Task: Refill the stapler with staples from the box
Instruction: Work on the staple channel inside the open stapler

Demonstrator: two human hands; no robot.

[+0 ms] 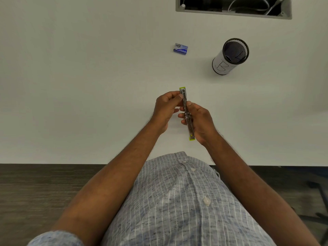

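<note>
Both my hands, left (166, 108) and right (199, 121), pinch the opened stapler (186, 113) above the counter (88, 86), staple box (180, 48) well beyond; a loose grip could snap it shut.

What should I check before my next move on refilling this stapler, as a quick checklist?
1. Stapler folded open, metal channel showing: ok.
2. Firm hold: left hand pinches the far end, right hand grips the near half: ok.
3. Staples already in the channel: cannot tell, too small to see.
4. Staple box on the table beyond the stapler, nothing in between: ok.
5. Box open with staples reachable: cannot tell.
6. A free hand to fetch staples: not ok, both hold the stapler.
</note>
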